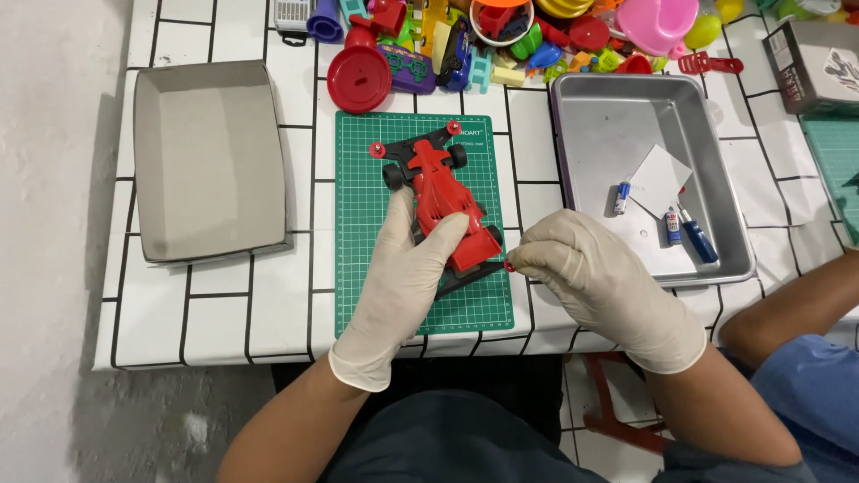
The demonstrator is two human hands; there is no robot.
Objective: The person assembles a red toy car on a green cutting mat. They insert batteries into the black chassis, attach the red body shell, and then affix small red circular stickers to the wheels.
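Note:
A red and black toy race car [440, 192] lies on a green cutting mat [363, 215], its near end toward me. My left hand [403, 268], in a white glove, rests over the car's near left side and grips it. My right hand [586, 277], also gloved, pinches a small red part [509, 266] at the car's near right corner. Two small red rollers sit at the car's far end.
An empty grey tray [210, 156] lies to the left. A metal tray [707, 170] on the right holds a screwdriver [696, 234], small batteries and a white paper. A heap of colourful plastic toys [501, 40] lines the table's far edge. Another person's arm [787, 309] reaches in at right.

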